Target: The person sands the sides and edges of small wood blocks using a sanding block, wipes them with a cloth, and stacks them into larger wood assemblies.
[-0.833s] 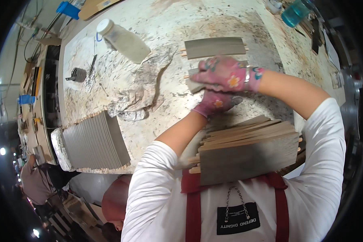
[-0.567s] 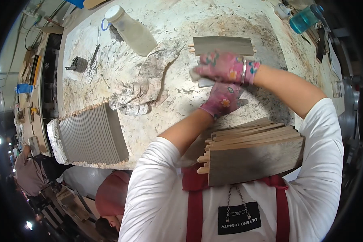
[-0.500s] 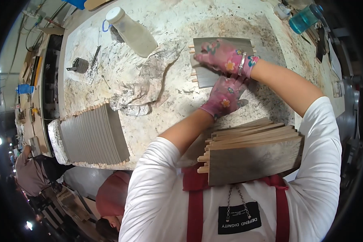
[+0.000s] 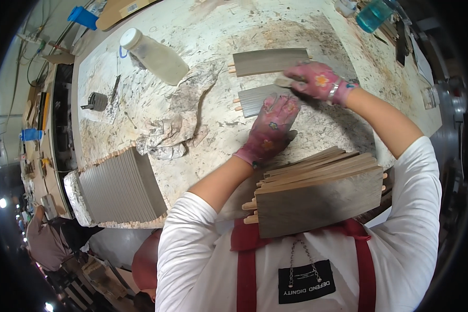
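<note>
Two grey wooden slats with dowel pegs at their ends lie on the worktable in front of me: a far slat (image 4: 270, 61) and a near slat (image 4: 255, 99). My left hand (image 4: 274, 125), in a pink flowered glove, rests with fingers stretched out over the near slat's front edge. To its right, my right hand (image 4: 314, 80), gloved alike, is closed on a small pale pad (image 4: 283, 82) at the near slat's far edge. The near slat's right end is hidden by my hands. Close to my chest stands a stack of similar slats (image 4: 317, 200).
A row of grey slats (image 4: 122, 184) stands at the table's near left corner. A stained cloth (image 4: 177, 117), a capped bottle of cloudy liquid (image 4: 158, 57) and a dark clip-like tool (image 4: 96, 101) lie or stand left. A teal bottle (image 4: 374, 16) is far right. Other people work at lower left.
My right hand has moved right, off the far slat, and the pale pad now shows. A gap now separates the slats. My left hand has shifted left onto the near slat.
</note>
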The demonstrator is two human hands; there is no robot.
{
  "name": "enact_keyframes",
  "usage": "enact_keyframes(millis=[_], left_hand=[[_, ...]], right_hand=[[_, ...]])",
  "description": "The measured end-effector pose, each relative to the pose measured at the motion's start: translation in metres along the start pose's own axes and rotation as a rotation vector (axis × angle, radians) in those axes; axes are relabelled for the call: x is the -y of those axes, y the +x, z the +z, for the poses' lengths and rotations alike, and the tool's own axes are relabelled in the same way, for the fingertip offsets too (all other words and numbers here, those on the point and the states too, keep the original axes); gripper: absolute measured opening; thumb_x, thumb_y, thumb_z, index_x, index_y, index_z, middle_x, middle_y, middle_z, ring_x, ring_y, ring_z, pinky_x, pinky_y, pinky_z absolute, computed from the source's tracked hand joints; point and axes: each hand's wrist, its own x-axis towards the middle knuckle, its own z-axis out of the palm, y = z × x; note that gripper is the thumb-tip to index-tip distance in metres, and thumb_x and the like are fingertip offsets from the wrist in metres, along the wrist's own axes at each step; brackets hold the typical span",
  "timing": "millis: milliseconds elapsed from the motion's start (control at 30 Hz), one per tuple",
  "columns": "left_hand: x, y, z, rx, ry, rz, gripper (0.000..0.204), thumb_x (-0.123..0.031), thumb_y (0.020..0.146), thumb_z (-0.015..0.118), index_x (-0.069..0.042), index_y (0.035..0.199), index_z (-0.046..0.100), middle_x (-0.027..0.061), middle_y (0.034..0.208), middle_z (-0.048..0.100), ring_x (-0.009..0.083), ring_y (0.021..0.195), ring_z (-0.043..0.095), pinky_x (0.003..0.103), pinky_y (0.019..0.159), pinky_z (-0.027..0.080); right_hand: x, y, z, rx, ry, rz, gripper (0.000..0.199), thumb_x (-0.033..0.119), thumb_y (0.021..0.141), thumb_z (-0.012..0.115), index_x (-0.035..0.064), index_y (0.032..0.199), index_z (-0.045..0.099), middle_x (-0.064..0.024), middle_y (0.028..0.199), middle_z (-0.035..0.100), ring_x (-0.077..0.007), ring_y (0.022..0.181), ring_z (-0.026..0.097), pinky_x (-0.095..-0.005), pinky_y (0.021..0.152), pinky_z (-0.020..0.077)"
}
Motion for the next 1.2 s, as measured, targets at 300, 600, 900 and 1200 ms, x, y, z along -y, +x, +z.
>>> enact_keyframes(millis=[300,600,900,1200], left_hand=[[0.029,0.001,-0.051,-0.162,-0.152,-0.127,0.020,-0.011,0.083,0.061,-0.002,0.102,0.062,0.0175,0.101,0.064,0.0340,0.094,0.061,0.039,0.085,0.049],[0.064,0.031,-0.073,0.334,0.087,-0.293,0.052,-0.033,0.078,0.070,-0.009,0.122,0.056,0.0165,0.114,0.056,0.0362,0.107,0.053,0.041,0.091,0.044],[0.042,0.095,-0.031,0.513,0.185,-0.247,0.068,-0.054,0.075,0.066,-0.004,0.119,0.054,0.0197,0.115,0.052,0.0388,0.106,0.053,0.045,0.090,0.046],[0.033,0.117,0.006,0.360,0.150,-0.195,0.067,-0.058,0.075,0.064,0.000,0.108,0.055,0.0232,0.108,0.053,0.0408,0.102,0.054,0.045,0.086,0.046]], right_hand=[[-0.101,-0.097,-0.018,-0.269,0.452,0.275,0.041,0.032,0.087,0.061,0.0062,0.119,0.060,-0.0137,0.105,0.063,-0.0234,0.097,0.061,-0.0327,0.087,0.0473],[-0.059,-0.052,0.053,-0.474,1.523,0.522,0.039,0.029,0.089,0.062,0.0047,0.119,0.058,-0.0055,0.104,0.060,-0.0137,0.090,0.056,-0.0277,0.077,0.0499],[-0.054,-0.052,0.062,-0.573,1.648,0.520,0.032,0.029,0.091,0.060,0.0065,0.114,0.060,-0.0042,0.111,0.060,-0.0135,0.097,0.056,-0.0293,0.081,0.0496],[-0.048,-0.055,0.059,-0.563,1.526,0.422,0.032,0.025,0.092,0.057,0.0093,0.119,0.056,-0.0014,0.112,0.056,-0.0113,0.093,0.055,-0.0287,0.080,0.0473]])
